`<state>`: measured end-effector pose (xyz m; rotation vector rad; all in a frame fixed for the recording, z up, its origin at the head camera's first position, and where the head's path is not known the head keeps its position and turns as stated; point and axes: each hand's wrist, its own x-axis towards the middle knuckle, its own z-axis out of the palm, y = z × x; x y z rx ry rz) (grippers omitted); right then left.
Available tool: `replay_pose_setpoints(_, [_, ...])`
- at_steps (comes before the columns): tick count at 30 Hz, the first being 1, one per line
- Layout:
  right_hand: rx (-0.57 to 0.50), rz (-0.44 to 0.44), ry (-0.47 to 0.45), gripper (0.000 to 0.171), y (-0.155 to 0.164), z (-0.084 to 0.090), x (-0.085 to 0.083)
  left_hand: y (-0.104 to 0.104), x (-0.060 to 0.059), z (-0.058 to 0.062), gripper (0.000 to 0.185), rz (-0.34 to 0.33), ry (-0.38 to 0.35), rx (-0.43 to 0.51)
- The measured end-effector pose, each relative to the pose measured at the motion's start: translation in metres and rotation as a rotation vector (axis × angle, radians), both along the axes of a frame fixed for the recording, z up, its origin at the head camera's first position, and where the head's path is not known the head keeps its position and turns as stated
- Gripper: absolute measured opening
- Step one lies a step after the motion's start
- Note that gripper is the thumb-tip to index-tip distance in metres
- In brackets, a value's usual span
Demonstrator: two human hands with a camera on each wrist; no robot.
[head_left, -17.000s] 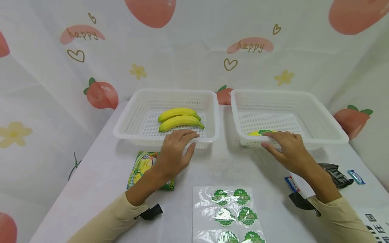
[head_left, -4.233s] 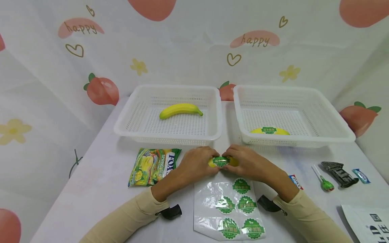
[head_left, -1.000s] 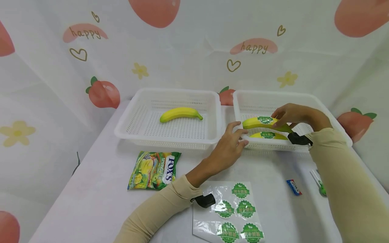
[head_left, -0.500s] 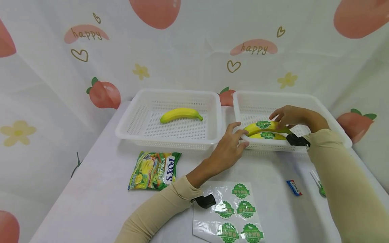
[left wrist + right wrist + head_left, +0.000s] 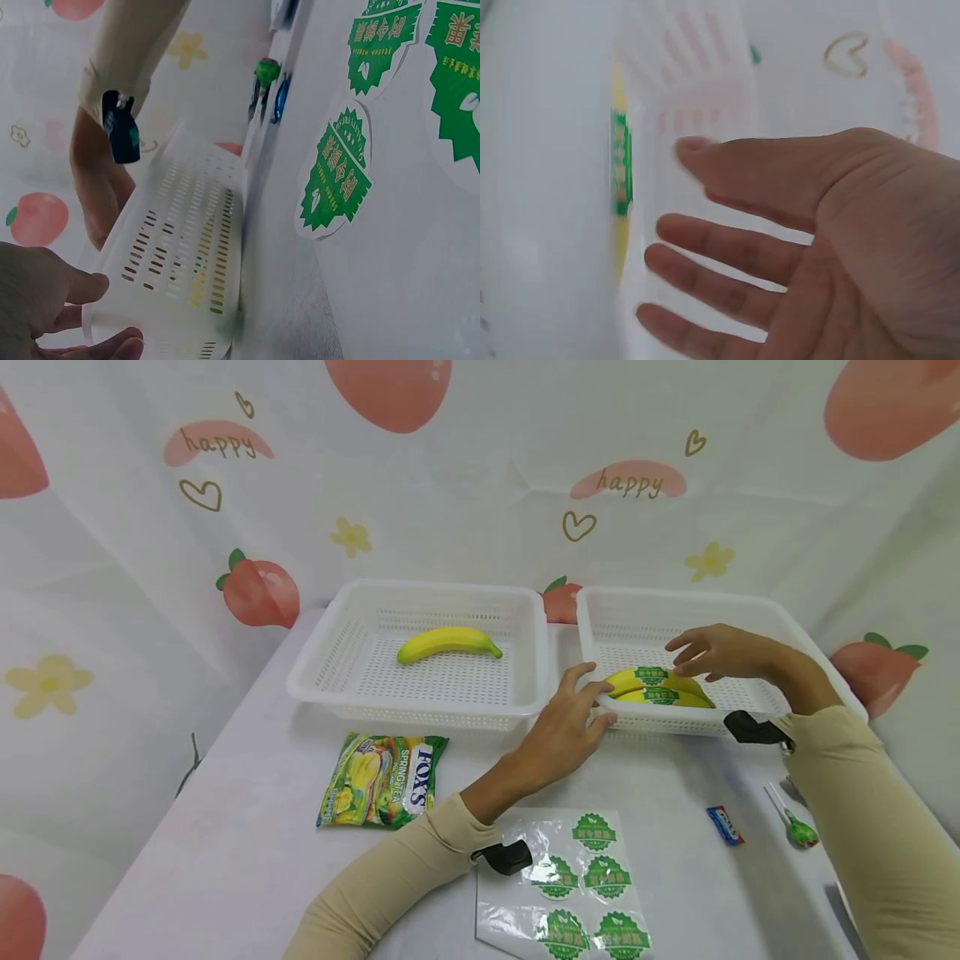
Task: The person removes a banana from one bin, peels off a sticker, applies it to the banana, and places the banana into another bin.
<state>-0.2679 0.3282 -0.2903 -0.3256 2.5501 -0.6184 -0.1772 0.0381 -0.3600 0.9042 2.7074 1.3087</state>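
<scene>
Lying just beside the relaxed, empty right hand (image 5: 723,652), the rear labelled banana (image 5: 681,682) seems light and stiff, best pinched beside its label (image 5: 651,675), while the left hand (image 5: 564,720) touches the basket (image 5: 675,596), grip unclear.

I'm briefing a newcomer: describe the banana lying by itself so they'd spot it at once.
On the white table, find the left basket in the head view. In it lies a banana, its stem end pointing right. Unlike the two bananas in the right basket, which carry green stickers, this one shows none and lies alone.
</scene>
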Motion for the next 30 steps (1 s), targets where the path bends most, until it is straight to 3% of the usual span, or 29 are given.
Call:
replay_pose_setpoints(4, [-0.016,-0.012,0.198,0.052,-0.009,0.0,0.027,0.001,-0.001,0.0,0.045,0.001,0.006,-0.003])
replay_pose_setpoints(10, [-0.093,-0.105,0.48,0.042,-0.021,-0.01,0.07,0.001,0.0,-0.001,0.047,-0.003,0.006,-0.004])
replay_pose_setpoints(16, [-0.156,-0.048,0.748,0.028,-0.038,-0.03,0.1,0.0,0.0,0.0,0.049,-0.009,0.018,-0.017])
replay_pose_setpoints(23, [-0.122,-0.038,0.684,0.04,-0.051,-0.051,0.121,-0.001,0.001,0.002,0.051,-0.009,0.013,-0.049])
replay_pose_setpoints(30, [-0.042,-0.015,0.784,0.046,-0.06,-0.068,0.126,-0.002,0.003,0.001,0.056,-0.011,0.06,-0.107])
